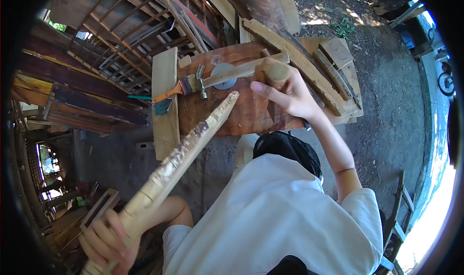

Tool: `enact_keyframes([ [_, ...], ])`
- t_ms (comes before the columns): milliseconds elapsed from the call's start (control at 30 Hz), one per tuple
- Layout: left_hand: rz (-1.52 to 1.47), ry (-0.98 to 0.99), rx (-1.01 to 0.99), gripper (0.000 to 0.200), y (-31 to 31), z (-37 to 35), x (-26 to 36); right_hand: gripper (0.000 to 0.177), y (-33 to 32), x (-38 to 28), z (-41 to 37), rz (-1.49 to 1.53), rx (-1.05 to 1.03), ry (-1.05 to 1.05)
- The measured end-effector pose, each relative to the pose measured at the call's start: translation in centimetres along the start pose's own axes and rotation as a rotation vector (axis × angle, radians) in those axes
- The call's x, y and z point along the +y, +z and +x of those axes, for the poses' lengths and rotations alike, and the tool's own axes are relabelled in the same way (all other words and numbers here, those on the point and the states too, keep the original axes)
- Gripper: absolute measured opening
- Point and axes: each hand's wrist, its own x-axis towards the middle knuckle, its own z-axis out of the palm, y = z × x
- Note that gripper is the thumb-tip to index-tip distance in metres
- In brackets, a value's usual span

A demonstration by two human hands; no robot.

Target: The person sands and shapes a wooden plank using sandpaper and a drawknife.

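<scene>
My left hand (pixel 108 241) is wrapped round a long pale wooden stick (pixel 166 173), whose rough, carved end points up over the wooden bench (pixel 208 113). At the right of the bench, my right hand (pixel 287 91) is closed round a wooden handle (pixel 276 73) with a rounded end. What that handle belongs to cannot be made out. On the bench, left of my right hand, a hammer (pixel 201 84) with a light wooden handle lies across a grey disc (pixel 223 76). Beside the hammer head rests a brush (pixel 176 90) with an orange handle.
Long rough boards (pixel 299 57) lie along the bench's right side, near a small wooden block (pixel 336 52). A pale plank (pixel 166 105) crosses its left edge. Stacked dark timber (pixel 82 105) and a slatted frame (pixel 130 28) stand left. A wooden ladder-like frame (pixel 398 217) is lower right.
</scene>
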Motion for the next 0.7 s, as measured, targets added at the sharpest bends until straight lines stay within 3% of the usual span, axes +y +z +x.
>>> enact_keyframes([
  [67, -0.001, -0.006, -0.067, 0.052, 0.8, 0.2, 1.0, 0.021, -0.7, 0.2, -1.0, 0.01, 0.013, 0.133],
  [133, 0.115, -0.256, -0.343, 0.038, 1.3, 0.8, 2.8, 0.026, -1.9, 0.9, -2.7, 0.02, 0.045, 0.145],
  [167, 0.12, -0.259, -0.326, 0.038, 0.5, 0.3, 2.5, 0.031, -2.1, 1.2, -3.2, 0.032, 0.094, 0.148],
  [233, 0.123, -0.261, -0.302, 0.038, 0.7, -0.3, 2.7, 0.039, -1.9, 0.3, -3.8, 0.163, 0.166, -0.088],
  [367, 0.119, -0.258, -0.27, 0.037, 0.8, -1.3, 2.4, 0.045, -1.7, -2.6, -5.4, 0.155, 0.129, -0.326],
  [467, 0.112, -0.254, -0.263, 0.036, 0.4, -1.6, 2.3, 0.047, -0.5, -4.8, -6.8, 0.182, 0.065, -0.327],
  [700, 0.083, -0.257, -0.265, 0.034, -0.8, -1.7, 1.9, 0.032, 3.6, -4.8, -7.3, 0.148, -0.216, -0.453],
])
